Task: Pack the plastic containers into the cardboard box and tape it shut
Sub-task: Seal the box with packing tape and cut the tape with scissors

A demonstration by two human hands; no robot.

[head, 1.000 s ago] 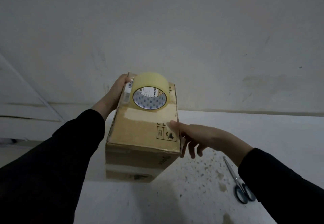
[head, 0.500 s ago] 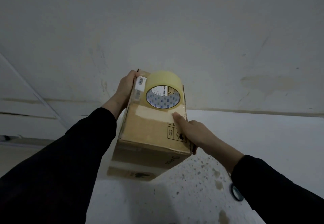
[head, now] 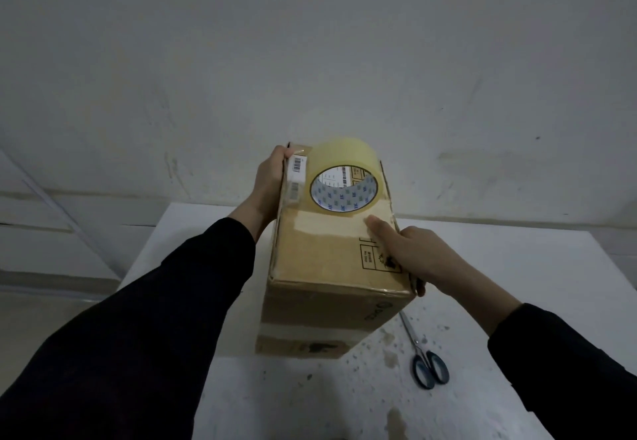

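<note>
A closed cardboard box [head: 324, 267] stands on the white table [head: 499, 267] with its flaps down. A big roll of clear packing tape [head: 344, 177] rests upright on the far end of its top, and a strip of tape runs from the roll toward me along the lid. My left hand [head: 269, 181] grips the box's far left edge beside the barcode label. My right hand [head: 403, 253] lies flat on the right side of the lid, with its thumb near the strip's edge and its fingers wrapped over the right edge. The plastic containers are out of sight.
Scissors with dark blue handles [head: 425, 360] lie on the speckled table to the right of the box, near my right sleeve. A pale wall rises right behind the table. The table's left edge runs close to my left arm.
My right hand came up from the box's right side onto the lid and slid farther along it. The view shifted, and the scissors show fully again.
</note>
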